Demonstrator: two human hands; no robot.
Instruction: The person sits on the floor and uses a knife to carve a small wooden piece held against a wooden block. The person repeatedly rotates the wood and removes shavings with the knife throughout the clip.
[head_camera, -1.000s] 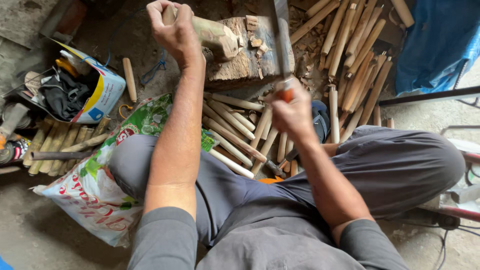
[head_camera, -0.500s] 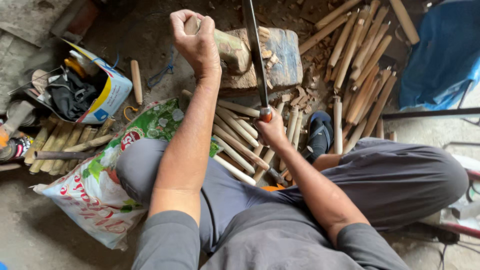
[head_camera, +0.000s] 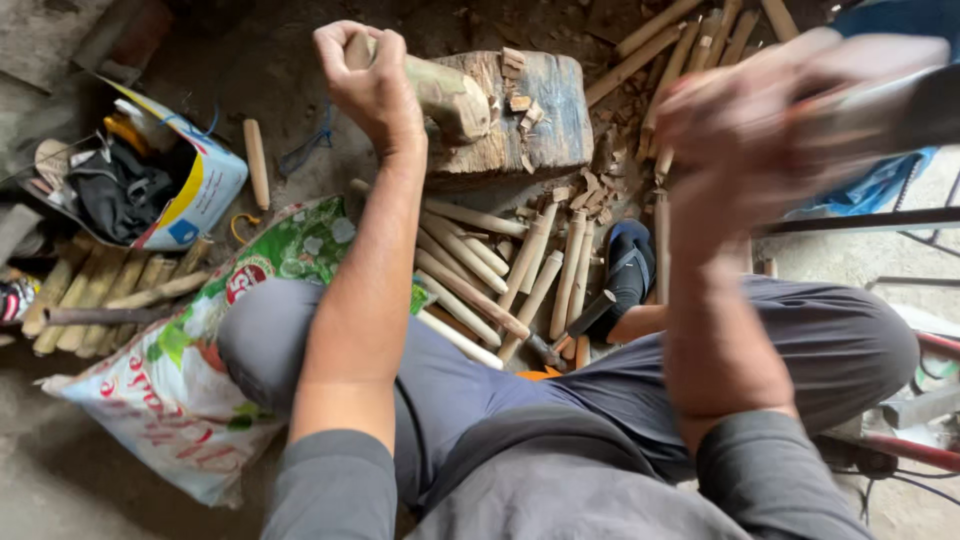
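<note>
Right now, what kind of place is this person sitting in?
Probably a small, rough woodworking spot on the ground. A worn chopping block sits in front, wood chips lie scattered round it, and cut wooden sticks are piled on the dirt floor.

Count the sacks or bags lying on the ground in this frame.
2: a green and white printed sack under the person's left knee, and an open white, yellow and blue bag at upper left holding dark items. Others may be hidden.

wooden block (head_camera: 540, 120) lies just beyond the left hand (head_camera: 370, 85); cut sticks (head_camera: 500, 270) below it, sack (head_camera: 180, 390) further left.
</note>
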